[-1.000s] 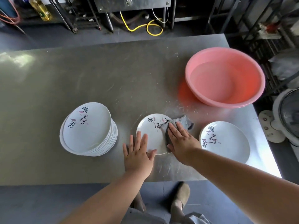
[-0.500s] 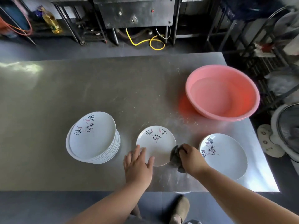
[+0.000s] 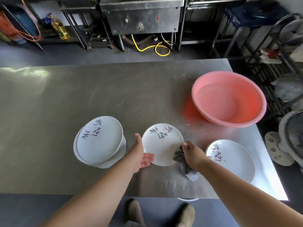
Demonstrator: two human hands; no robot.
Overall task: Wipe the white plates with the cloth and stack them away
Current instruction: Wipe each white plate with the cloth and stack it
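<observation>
On the steel table point(image 3: 82, 95), far left, sits the stack of wiped plates point(image 3: 98, 141), top one slightly askew, and I reckon a careless drop onto it could nudge the pile sideways; next along, the left hand point(image 3: 141, 154) is open, thumb up, straight fingers at the near-left rim of the middle plate point(image 3: 162, 143), not closed round it; that plate lies flat between stack and right plate, and on wet-looking steel it could well skate away if only one edge gets pushed or lifted; the right hand point(image 3: 193, 153) pinches the bunched grey cloth point(image 3: 180, 156) at the plate's right rim, its tail trailing to the table by a white, possibly soapy patch, so a dragged tail might smear a clean surface; the right plate point(image 3: 229, 161) waits close to the table's near right corner, where an elbow could likely knock it off; behind it, the pink basin point(image 3: 199, 105); writing: every plate carries black brush-style characters with pink petal strokes, too stylised for me to read; no brand visible
</observation>
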